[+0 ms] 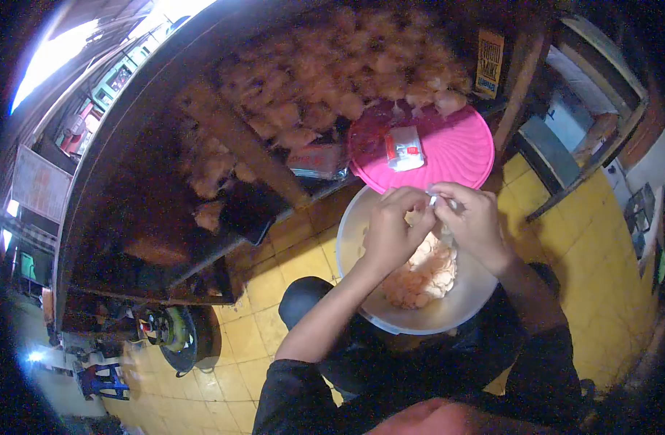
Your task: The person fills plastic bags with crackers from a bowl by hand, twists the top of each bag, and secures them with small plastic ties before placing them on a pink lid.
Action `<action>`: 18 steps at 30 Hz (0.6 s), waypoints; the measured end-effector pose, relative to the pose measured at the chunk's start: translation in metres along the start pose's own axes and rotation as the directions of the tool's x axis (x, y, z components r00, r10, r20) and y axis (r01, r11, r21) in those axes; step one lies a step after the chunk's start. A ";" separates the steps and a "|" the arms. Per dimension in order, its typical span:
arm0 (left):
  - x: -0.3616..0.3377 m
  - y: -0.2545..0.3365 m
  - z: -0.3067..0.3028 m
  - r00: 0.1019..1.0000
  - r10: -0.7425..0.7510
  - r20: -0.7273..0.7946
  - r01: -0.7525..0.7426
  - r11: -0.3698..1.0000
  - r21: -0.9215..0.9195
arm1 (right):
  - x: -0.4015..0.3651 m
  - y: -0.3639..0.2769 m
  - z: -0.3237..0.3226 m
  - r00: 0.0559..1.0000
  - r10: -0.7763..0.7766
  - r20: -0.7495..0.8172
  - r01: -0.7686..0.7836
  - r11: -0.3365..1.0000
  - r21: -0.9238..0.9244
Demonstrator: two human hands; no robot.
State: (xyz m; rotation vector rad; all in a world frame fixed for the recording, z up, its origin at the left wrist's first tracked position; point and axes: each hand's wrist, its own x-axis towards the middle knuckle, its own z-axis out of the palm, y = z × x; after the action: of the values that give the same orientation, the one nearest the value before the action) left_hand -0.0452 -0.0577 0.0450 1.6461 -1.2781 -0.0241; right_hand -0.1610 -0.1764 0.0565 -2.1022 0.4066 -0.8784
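Observation:
My left hand (396,223) and my right hand (476,223) meet above a large translucent plastic bowl (349,250) resting at my lap. Between their pinched fingertips is a small white piece (432,201), too small to make out its kind. Inside the bowl lies a pale orange, crumpled, dough-like mass (423,279), partly hidden by my left wrist. Just beyond my fingers, a ribbed pink lid (459,148) leans over the bowl's far rim. A white packet with red marks (405,148) lies on the lid.
Many light-brown lumpy pieces (303,87) cover the dark wooden table (129,188) ahead. A red-labelled packet (318,161) sits by its edge, and an orange-black box (490,64) stands farther back. A wooden chair (564,167) is at right. A dark round basin (191,341) rests on yellow floor tiles.

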 end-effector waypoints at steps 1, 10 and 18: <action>-0.001 -0.002 0.000 1.000 -0.001 0.001 0.001 1.000 0.002 | 0.000 -0.001 0.000 0.999 0.020 0.043 -0.020 1.000 0.009; -0.003 0.002 -0.007 0.961 0.273 0.051 -0.272 0.886 0.376 | 0.001 0.014 -0.001 0.969 -0.067 0.239 0.067 0.998 0.008; -0.008 -0.004 -0.004 0.988 -0.148 0.043 0.150 0.988 -0.046 | 0.005 0.016 -0.004 0.936 -0.096 0.339 0.030 0.980 0.194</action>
State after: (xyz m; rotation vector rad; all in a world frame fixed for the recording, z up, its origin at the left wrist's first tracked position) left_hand -0.0432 -0.0493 0.0403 1.7027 -1.1722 -0.1788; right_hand -0.1606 -0.1914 0.0483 -2.0501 0.0669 -0.5388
